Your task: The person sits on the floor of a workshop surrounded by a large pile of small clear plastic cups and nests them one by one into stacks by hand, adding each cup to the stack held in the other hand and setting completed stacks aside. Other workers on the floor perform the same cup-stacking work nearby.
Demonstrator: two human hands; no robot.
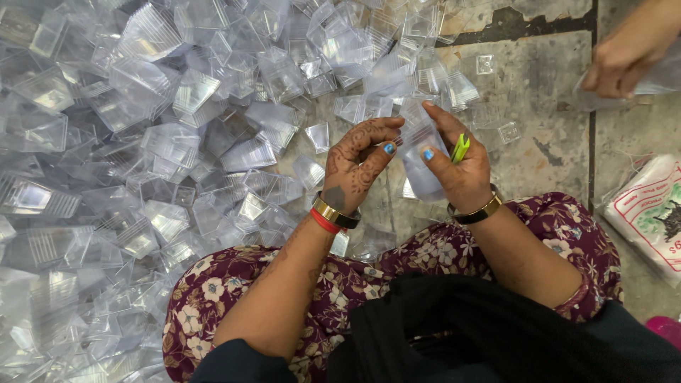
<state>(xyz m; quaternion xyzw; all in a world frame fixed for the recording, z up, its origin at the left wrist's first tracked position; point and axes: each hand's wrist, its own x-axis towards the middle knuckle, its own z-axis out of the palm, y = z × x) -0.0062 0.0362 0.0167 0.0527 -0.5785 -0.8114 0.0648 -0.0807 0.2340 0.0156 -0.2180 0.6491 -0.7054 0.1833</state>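
My left hand [358, 167] and my right hand [460, 167] meet over my lap, both gripping one clear plastic container [420, 152] between thumbs and fingers. My right hand also keeps a small green tool [460, 147] tucked against its fingers. Both wrists wear gold bangles, and the left has a red band too. A big heap of clear plastic containers [142, 142] covers the floor to the left and ahead of my hands.
Another person's hand [624, 60] at the top right holds a clear plastic bag. A printed white bag [649, 213] lies on the stone floor [553, 106] at the right. A few small clear lids [484, 64] lie loose there. My floral-clothed knees [440, 255] sit below my hands.
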